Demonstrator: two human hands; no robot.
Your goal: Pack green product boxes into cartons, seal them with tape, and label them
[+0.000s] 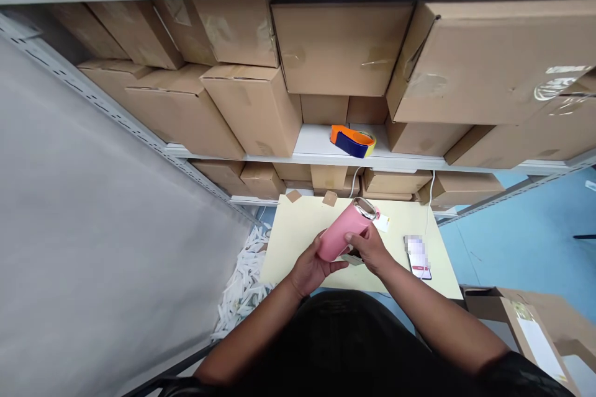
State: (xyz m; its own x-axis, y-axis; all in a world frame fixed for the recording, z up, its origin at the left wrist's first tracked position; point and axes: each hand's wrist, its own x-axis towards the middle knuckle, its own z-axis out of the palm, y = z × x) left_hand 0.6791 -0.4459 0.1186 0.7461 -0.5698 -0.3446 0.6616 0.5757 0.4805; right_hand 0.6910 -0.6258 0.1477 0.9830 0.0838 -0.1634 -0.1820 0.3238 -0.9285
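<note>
A pink cup (342,231) with a shiny metal rim is tilted over the pale yellow table (298,242), its open end pointing away to the right. My left hand (311,267) is wrapped round its base. My right hand (367,248) grips its side near the middle. A small white tag (382,222) hangs beside the rim. Something dark lies under my hands, mostly hidden.
A phone (418,255) lies on the table to the right, with a white cable (429,198) running up. An orange and blue tape dispenser (352,141) sits on a shelf among cardboard boxes (342,49). White paper strips (244,285) litter the floor at left. An open box (535,322) stands at right.
</note>
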